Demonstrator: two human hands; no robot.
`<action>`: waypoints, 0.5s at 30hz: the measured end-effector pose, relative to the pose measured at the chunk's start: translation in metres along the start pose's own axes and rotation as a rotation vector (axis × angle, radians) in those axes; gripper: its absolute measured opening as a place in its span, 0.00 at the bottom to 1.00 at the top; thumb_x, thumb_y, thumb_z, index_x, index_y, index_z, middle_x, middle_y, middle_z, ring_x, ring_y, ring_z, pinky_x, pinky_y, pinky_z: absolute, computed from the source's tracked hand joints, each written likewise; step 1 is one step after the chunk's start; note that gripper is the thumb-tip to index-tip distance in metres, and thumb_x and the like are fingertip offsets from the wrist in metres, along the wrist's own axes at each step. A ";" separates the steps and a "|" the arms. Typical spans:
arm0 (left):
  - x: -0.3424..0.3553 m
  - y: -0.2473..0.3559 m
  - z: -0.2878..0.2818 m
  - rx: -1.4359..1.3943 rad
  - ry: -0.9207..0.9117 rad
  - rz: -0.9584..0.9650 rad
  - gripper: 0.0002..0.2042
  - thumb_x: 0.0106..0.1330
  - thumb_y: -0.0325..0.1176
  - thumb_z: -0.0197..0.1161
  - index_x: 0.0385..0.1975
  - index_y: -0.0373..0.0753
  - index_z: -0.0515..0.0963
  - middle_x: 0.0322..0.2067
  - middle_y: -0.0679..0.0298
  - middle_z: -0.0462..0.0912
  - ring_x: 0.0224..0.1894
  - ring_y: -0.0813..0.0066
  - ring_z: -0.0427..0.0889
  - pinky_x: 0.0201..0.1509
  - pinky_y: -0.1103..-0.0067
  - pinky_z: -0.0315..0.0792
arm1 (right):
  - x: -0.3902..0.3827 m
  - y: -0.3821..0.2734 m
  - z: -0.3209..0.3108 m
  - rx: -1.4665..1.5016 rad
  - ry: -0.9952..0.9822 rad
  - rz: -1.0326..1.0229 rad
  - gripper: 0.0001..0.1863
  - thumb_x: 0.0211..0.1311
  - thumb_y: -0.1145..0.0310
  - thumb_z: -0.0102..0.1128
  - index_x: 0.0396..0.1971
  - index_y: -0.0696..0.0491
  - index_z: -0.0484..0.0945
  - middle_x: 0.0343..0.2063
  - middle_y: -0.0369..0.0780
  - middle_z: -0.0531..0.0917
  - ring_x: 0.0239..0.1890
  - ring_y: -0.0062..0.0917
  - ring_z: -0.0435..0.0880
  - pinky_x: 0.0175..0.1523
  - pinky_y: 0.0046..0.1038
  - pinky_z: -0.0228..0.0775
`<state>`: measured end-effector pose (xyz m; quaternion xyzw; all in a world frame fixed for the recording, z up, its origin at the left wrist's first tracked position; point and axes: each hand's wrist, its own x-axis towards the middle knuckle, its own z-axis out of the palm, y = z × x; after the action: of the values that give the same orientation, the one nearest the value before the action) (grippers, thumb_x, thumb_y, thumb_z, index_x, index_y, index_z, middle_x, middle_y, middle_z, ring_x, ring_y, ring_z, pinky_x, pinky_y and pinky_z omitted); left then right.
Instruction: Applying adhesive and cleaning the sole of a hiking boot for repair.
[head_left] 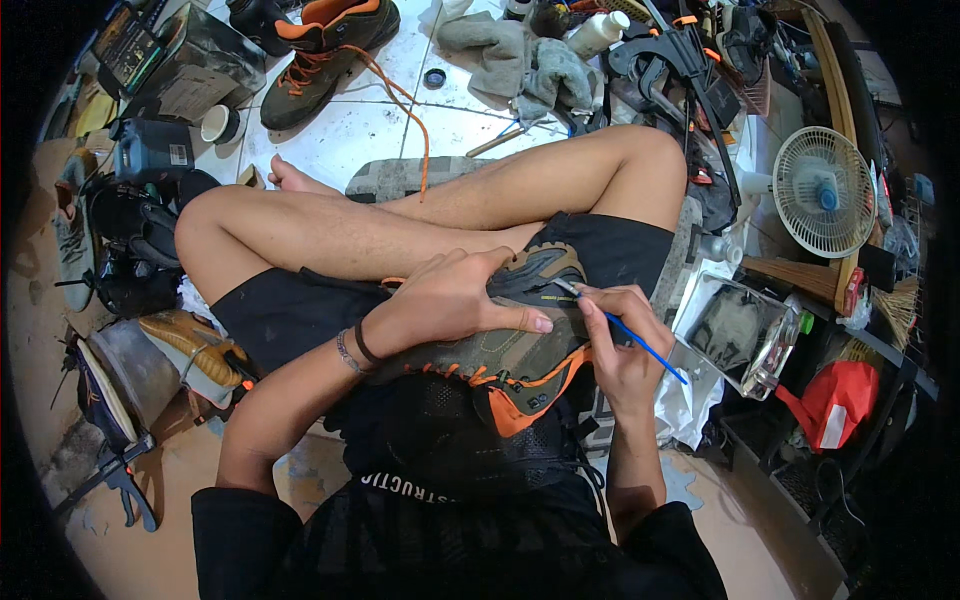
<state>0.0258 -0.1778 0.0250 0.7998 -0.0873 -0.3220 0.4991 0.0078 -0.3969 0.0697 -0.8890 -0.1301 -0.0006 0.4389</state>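
Across my lap lies a brown-green hiking boot (500, 350) with orange laces and an orange-lined collar, its sole side turned away from me. My left hand (435, 300) grips it from the left, thumb pressed on the upper and fingers over the edge by the sole. In my right hand (630, 355) is a slim brush with a blue handle (660, 362), pinched between thumb and fingers. Its pale tip meets the boot near the seam between sole and upper; the bristles are too small to make out.
A matching boot (325, 70) stands on white tiles ahead, its orange lace trailing toward my legs. Nearby are a small black cap (434, 78), grey cloth (500, 55) and white bottle (598, 34). A fan (825, 192) and clear container (735, 330) stand right; several shoes (190, 350) lie left.
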 end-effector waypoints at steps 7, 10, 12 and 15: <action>0.000 0.001 0.000 0.052 -0.010 -0.033 0.41 0.47 0.65 0.71 0.44 0.26 0.78 0.33 0.42 0.84 0.38 0.51 0.85 0.46 0.67 0.75 | -0.005 -0.004 0.005 -0.097 0.146 0.062 0.02 0.56 0.83 0.64 0.27 0.62 0.79 0.27 0.45 0.84 0.29 0.33 0.83 0.37 0.27 0.74; -0.002 0.002 -0.002 0.055 0.007 -0.038 0.41 0.47 0.65 0.71 0.44 0.27 0.78 0.34 0.42 0.83 0.40 0.51 0.85 0.48 0.67 0.75 | -0.008 -0.006 0.008 -0.118 0.178 0.067 0.03 0.55 0.84 0.64 0.26 0.62 0.78 0.27 0.46 0.83 0.28 0.35 0.82 0.36 0.28 0.73; -0.005 0.002 -0.001 0.035 -0.004 -0.053 0.42 0.47 0.66 0.70 0.45 0.27 0.78 0.36 0.41 0.83 0.42 0.48 0.84 0.50 0.66 0.74 | -0.011 -0.009 0.006 -0.116 0.164 0.044 0.03 0.55 0.84 0.64 0.26 0.62 0.78 0.27 0.46 0.83 0.28 0.35 0.82 0.35 0.28 0.73; -0.003 -0.006 0.003 0.059 0.010 -0.044 0.44 0.47 0.69 0.67 0.47 0.29 0.78 0.42 0.40 0.82 0.47 0.45 0.82 0.55 0.64 0.73 | -0.005 -0.009 0.001 -0.082 0.088 -0.038 0.04 0.54 0.84 0.65 0.26 0.62 0.78 0.27 0.46 0.83 0.29 0.34 0.83 0.36 0.29 0.73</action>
<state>0.0209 -0.1757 0.0207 0.8174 -0.0767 -0.3262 0.4685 0.0005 -0.3921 0.0752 -0.9028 -0.1272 -0.0533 0.4074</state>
